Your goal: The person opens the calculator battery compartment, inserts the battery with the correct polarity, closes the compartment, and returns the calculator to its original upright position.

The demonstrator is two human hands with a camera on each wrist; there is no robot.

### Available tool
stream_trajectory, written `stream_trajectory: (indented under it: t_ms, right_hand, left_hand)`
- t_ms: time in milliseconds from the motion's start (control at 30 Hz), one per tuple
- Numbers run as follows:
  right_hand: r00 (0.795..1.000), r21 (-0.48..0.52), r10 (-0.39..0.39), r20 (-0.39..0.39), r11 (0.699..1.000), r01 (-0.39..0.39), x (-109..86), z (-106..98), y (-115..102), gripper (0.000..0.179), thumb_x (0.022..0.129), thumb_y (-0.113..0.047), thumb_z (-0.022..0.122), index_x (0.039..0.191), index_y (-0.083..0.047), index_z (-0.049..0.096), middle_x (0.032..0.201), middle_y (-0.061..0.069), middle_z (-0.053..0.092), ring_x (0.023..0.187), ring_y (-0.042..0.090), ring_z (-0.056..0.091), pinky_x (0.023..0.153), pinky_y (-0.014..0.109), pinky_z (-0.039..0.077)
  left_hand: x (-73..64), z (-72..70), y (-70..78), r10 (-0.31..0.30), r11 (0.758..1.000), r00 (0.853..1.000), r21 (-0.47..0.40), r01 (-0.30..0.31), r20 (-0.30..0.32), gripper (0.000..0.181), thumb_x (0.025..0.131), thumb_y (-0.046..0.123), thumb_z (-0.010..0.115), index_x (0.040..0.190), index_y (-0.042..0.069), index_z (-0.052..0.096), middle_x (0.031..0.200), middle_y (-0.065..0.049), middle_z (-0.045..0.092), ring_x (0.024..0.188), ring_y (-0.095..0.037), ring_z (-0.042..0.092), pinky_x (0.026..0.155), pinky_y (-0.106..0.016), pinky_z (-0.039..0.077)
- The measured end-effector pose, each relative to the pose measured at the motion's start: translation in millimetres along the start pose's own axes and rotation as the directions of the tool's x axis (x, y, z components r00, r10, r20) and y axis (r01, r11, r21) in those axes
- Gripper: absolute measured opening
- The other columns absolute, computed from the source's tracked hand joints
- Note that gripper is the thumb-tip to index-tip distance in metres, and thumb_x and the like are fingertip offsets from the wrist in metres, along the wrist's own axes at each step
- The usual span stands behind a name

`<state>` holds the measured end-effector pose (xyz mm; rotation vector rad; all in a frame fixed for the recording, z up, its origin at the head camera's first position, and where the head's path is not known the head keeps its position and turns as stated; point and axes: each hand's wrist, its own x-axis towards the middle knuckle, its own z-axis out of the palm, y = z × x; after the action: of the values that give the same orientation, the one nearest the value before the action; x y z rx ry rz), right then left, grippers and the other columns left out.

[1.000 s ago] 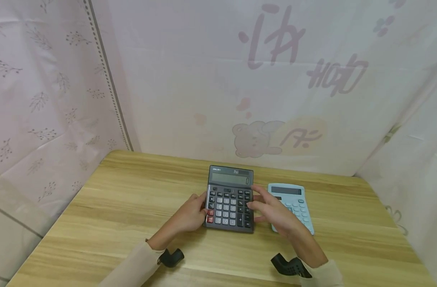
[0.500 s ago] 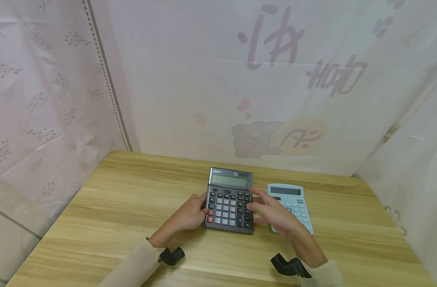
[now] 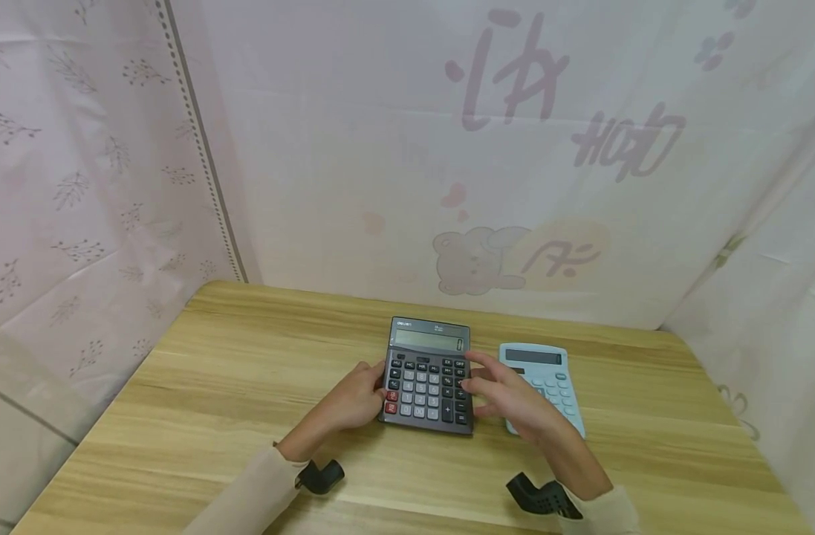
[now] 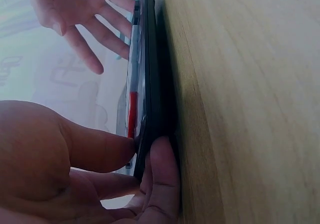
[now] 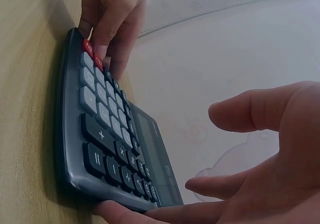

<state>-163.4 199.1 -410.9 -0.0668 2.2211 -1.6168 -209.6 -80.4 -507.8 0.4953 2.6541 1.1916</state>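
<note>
A dark grey calculator (image 3: 423, 379) with grey, black and red keys sits in the middle of the table, its display reading 0. At its left edge my left hand (image 3: 356, 397) pinches it, thumb on top beside the red keys and fingers underneath, as the left wrist view shows at the left fingertips (image 4: 162, 156). My right hand (image 3: 510, 394) is at the opposite edge with fingers spread. In the right wrist view, the right thumb (image 5: 250, 109) is lifted off the keys, while lower fingers (image 5: 120, 213) touch the calculator's side.
Close to the right, a light blue calculator (image 3: 547, 379) lies on the wooden table (image 3: 260, 334), partly covered by my right hand. Behind the table hangs a pale printed curtain (image 3: 340, 148), with more fabric at both sides.
The far end of the dark calculator has come down a little, so it lies flatter. Both hands stay in nearly the same places.
</note>
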Motion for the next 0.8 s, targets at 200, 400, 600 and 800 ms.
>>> stream_trajectory:
  t_ms: [200,400,600,800]
  right_hand:
    - [1.0,-0.01,0.005,-0.007,1.0,-0.005,0.8,-0.2,0.1,0.073,0.11,-0.016,0.059,0.171,0.004,0.024,0.161,0.039,0.041,0.144,0.055,0.05,0.105,0.064,0.056]
    - [1.0,-0.017,0.001,0.002,1.0,-0.001,-0.1,-0.4,-0.5,0.074,0.109,-0.016,0.059,0.171,0.005,0.024,0.163,0.039,0.039,0.145,0.055,0.05,0.106,0.064,0.055]
    - [1.0,-0.027,-0.008,0.009,1.0,0.008,0.1,-1.8,3.1,0.073,0.109,-0.015,0.06,0.17,0.004,0.025,0.161,0.038,0.042,0.142,0.053,0.053,0.107,0.061,0.055]
    - [1.0,-0.086,-0.023,0.0,0.996,0.023,1.7,-0.8,6.8,0.073,0.108,-0.015,0.062,0.17,0.004,0.028,0.162,0.037,0.041,0.141,0.051,0.056,0.107,0.056,0.057]
  left_hand:
    - [-6.6,-6.1,10.8,0.004,0.999,1.0,0.032,-0.003,-0.005,0.061,0.102,0.008,0.06,0.158,-0.015,0.047,0.107,-0.013,0.057,0.087,-0.022,0.053,0.073,-0.034,0.049]
    - [-11.5,-13.2,18.0,0.025,1.0,1.0,0.009,-0.026,0.011,0.062,0.101,0.008,0.061,0.156,-0.018,0.046,0.107,-0.015,0.057,0.086,-0.022,0.05,0.071,-0.034,0.048]
    - [-16.8,-19.7,28.4,0.024,1.0,0.999,0.0,-0.024,0.029,0.061,0.101,0.005,0.061,0.155,-0.019,0.046,0.11,-0.019,0.058,0.089,-0.025,0.051,0.073,-0.036,0.049]
    - [-23.9,-26.3,42.7,-0.011,1.0,0.999,-0.019,0.012,0.051,0.059,0.103,0.002,0.061,0.157,-0.016,0.046,0.111,-0.015,0.057,0.094,-0.023,0.051,0.077,-0.037,0.049]
